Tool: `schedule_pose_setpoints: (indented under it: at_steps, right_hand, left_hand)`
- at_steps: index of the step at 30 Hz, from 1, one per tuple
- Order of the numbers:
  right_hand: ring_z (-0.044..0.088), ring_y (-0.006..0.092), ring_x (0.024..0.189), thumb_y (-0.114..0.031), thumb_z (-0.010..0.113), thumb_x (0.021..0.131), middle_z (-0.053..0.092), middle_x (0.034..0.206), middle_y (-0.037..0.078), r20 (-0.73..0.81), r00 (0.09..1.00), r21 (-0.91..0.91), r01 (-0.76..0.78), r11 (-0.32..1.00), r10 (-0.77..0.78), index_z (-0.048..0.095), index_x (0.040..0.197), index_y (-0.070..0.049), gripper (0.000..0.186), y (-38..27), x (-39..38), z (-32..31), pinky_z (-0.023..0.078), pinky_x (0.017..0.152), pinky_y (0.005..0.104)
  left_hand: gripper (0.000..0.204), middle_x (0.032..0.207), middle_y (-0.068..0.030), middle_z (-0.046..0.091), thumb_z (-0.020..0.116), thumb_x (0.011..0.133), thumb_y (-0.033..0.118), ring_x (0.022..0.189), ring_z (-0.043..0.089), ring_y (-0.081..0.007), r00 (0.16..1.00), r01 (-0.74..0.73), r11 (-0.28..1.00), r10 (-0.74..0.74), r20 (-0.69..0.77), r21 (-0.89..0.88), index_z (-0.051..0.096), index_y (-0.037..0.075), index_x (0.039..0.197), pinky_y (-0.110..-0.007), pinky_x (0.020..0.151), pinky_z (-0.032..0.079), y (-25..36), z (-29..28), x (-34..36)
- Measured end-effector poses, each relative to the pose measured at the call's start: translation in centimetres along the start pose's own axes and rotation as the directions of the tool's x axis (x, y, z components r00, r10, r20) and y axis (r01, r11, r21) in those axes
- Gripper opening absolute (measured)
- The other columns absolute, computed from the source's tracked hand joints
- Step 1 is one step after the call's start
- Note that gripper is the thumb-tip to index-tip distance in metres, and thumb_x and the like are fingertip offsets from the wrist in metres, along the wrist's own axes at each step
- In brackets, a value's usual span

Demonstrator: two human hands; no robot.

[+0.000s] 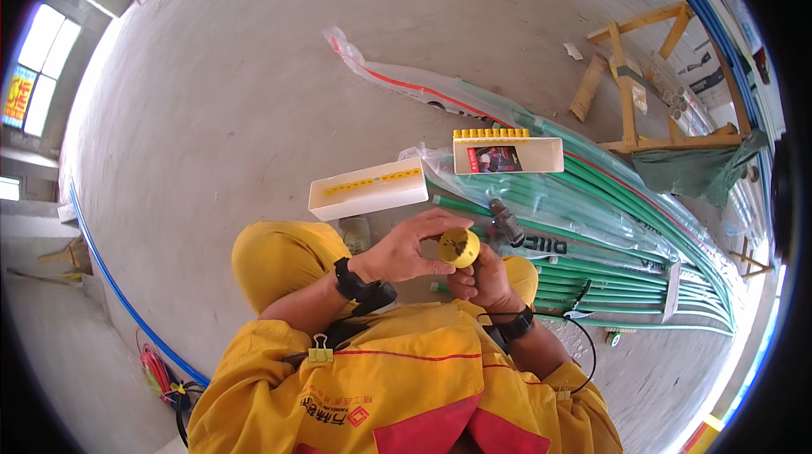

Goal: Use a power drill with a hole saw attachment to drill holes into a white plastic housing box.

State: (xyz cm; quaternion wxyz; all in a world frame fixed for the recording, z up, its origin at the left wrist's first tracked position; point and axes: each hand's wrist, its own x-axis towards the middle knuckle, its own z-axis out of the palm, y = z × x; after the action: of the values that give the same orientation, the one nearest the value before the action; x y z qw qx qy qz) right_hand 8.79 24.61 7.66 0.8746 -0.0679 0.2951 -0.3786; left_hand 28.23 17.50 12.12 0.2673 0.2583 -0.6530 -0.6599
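Between my hands, in front of my chest, is a small round yellow cup-shaped piece [459, 247], its open side showing a dark, patchy inside. My left hand [410, 249] holds it from the left, fingers over the top edge and thumb at the lower edge. From the right and below, my right hand [489, 278] grips the same piece with bent fingers. A dark power drill [506, 224] lies just beyond my right hand, beside green pipes.
Long green pipes [584, 289], partly wrapped in clear plastic [541, 192], spread rightward. Ahead are a white tray [372, 200] with a row of yellow dots and another white tray [548, 155] holding a card. A wooden stand [624, 90] is far right; a blue pipe [127, 297] curves left.
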Motion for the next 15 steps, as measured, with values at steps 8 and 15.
schedule_pose_setpoints:
  at_steps: [8, 15]
  right_hand:
    - [0.046, 0.0148, 0.049, -0.051, 0.032, 0.096, 0.051, 0.064, 0.003, -0.155, 0.984, -0.278, 0.04, 0.96, -0.086, 0.055, 0.092, -0.006, 0.05, -0.5, -0.3, 1.9, 0.037, 0.043, 0.0273]
    - [0.052, 0.0162, 0.056, -0.038, 0.051, 0.094, 0.057, 0.073, 0.005, -0.005, 0.859, -0.844, 0.271, 0.462, -0.512, 0.055, 0.098, -0.001, 0.037, -0.6, -0.2, 2.3, 0.041, 0.05, 0.0288]
  left_hand:
    - [0.05, 0.119, -0.0077, 0.056, 0.073, 0.079, 0.008, 0.108, 0.054, -0.0146, 0.988, 0.116, 0.913, -0.148, -0.053, -0.39, 0.052, 0.001, 0.124, -0.031, 0.099, 0.042, -1.1, 0.3, -0.6]
    - [0.051, 0.113, -0.0056, 0.059, 0.075, 0.076, 0.003, 0.103, 0.056, -0.0124, 0.981, 0.135, 0.923, -0.175, -0.081, -0.36, 0.053, -0.001, 0.122, -0.028, 0.094, 0.046, -1.7, 0.1, -0.6]
